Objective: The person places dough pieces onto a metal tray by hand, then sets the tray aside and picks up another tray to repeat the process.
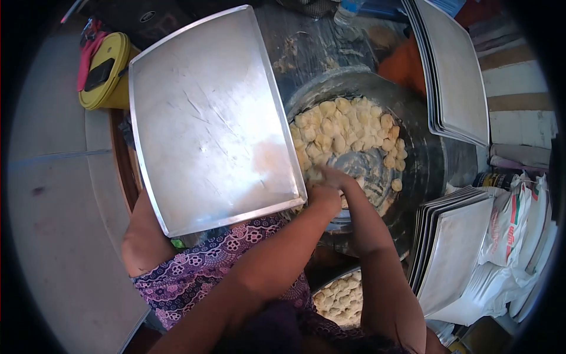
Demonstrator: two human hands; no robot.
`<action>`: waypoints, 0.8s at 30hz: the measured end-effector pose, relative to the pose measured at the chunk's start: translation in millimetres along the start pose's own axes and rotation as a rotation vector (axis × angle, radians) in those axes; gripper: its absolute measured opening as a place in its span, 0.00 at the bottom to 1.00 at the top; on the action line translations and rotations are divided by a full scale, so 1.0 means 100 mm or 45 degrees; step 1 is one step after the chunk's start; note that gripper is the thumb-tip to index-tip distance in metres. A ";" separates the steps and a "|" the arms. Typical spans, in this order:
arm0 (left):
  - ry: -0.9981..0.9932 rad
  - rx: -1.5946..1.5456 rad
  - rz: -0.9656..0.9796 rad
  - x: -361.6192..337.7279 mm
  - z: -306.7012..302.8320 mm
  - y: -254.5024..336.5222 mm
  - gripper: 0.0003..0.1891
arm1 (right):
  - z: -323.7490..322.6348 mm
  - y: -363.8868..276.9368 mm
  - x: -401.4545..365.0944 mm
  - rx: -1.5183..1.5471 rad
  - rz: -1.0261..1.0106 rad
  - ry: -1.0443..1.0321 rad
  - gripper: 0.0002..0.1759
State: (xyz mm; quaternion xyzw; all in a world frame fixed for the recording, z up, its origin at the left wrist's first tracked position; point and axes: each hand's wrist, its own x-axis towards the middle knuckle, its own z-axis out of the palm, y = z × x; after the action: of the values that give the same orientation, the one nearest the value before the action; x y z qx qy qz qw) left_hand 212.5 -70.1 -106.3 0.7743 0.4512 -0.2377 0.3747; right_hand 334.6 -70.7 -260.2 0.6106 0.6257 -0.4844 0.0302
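Observation:
Both hands are low inside a large dark round basin (421,171), at its near left side. My left hand (323,197) is close to the corner of a metal baking tray (206,118), its fingers mostly hidden. Just beyond it, my right hand (335,176) reaches leftward to the dough balls (339,127), touching or almost touching them. Whether either hand holds a piece, I cannot make out. Pale, floured dough balls are heaped along the basin's far side. Smeared flour covers the basin's floor (359,168) beside my hands. The tray lies tilted across my lap and the basin's left rim.
Stacked metal trays (457,76) stand at the upper right, with another tray stack (454,248) below. White printed sacks (510,230) lie beyond it. A second container of dough balls (342,301) is beneath my arms. A yellow bucket (112,71) carries a dark phone (99,75).

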 end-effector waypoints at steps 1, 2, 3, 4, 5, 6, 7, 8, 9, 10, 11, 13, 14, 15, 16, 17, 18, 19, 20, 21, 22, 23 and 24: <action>0.008 -0.010 -0.002 -0.01 -0.09 0.01 0.18 | -0.18 -0.09 -0.03 -0.011 -0.003 -0.003 0.39; -0.161 0.032 0.017 -0.07 -0.22 0.05 0.19 | -0.48 -0.30 -0.15 0.054 0.109 -0.154 0.35; -0.342 0.076 0.037 -0.12 -0.28 0.06 0.20 | -0.67 -0.44 -0.19 0.130 0.225 -0.311 0.30; -0.359 0.072 0.035 -0.13 -0.26 0.05 0.20 | -0.80 -0.44 -0.09 0.417 0.358 -0.004 0.28; -0.379 0.071 0.032 -0.12 -0.27 0.05 0.21 | -0.95 -0.42 0.05 0.696 0.484 0.320 0.25; -0.393 0.075 0.029 -0.11 -0.30 0.05 0.22 | -0.99 -0.40 0.21 0.352 0.305 0.708 0.27; -0.394 0.086 0.030 -0.12 -0.32 0.04 0.22 | -0.94 -0.38 0.35 -0.005 0.119 1.080 0.30; -0.405 0.131 0.030 -0.14 -0.33 0.04 0.22 | -0.81 -0.40 0.47 0.002 0.125 1.085 0.30; -0.416 0.177 0.030 -0.15 -0.35 0.03 0.23 | -0.66 -0.41 0.62 -0.276 0.175 1.083 0.31; -0.422 0.184 0.032 -0.15 -0.34 0.02 0.23 | -0.59 -0.48 0.65 -0.555 0.226 1.068 0.33; -0.457 0.181 0.026 -0.14 -0.34 0.01 0.23 | -0.60 -0.47 0.62 -0.463 0.238 0.909 0.31; -0.489 0.164 0.028 -0.15 -0.37 0.02 0.23 | -0.58 -0.37 0.32 -0.277 0.179 0.823 0.30; -0.504 0.164 0.042 -0.16 -0.42 0.03 0.22 | -0.60 -0.29 0.15 -0.093 0.111 0.737 0.29; -0.523 0.163 0.054 -0.18 -0.44 0.04 0.22 | -0.55 -0.08 0.04 -0.013 0.223 0.658 0.27; -0.521 0.154 0.055 -0.20 -0.43 0.04 0.22 | -0.45 0.21 -0.05 0.071 0.337 0.579 0.26; -0.490 0.133 0.029 -0.22 -0.41 0.05 0.19 | -0.38 0.47 -0.21 0.121 0.461 0.482 0.25; -0.457 0.112 0.004 -0.22 -0.41 0.06 0.17 | -0.35 0.67 -0.29 0.169 0.584 0.386 0.23; -0.454 0.103 0.007 -0.20 -0.41 0.06 0.17 | -0.34 0.82 -0.26 0.159 0.585 0.384 0.23; -0.430 0.139 0.022 -0.19 -0.39 0.07 0.17 | -0.31 0.97 -0.23 0.304 0.598 0.748 0.22; -0.415 0.179 0.038 -0.19 -0.34 0.09 0.17 | -0.26 1.06 -0.23 0.452 0.610 1.110 0.22; -0.427 0.184 0.045 -0.20 -0.33 0.10 0.17 | -0.42 0.75 -0.29 0.421 0.512 1.259 0.22; -0.460 0.173 0.025 -0.20 -0.37 0.11 0.17 | -0.61 0.30 -0.25 0.388 0.405 1.413 0.22; -0.489 0.165 -0.001 -0.21 -0.41 0.11 0.17 | -0.64 0.18 -0.04 0.337 0.273 1.269 0.24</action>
State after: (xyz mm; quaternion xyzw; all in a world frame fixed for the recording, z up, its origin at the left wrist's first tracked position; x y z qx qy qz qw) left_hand 213.0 -52.1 -62.5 0.7372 0.3555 -0.4095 0.4032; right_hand 385.4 -35.9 -234.2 0.8262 0.4315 -0.2042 -0.2990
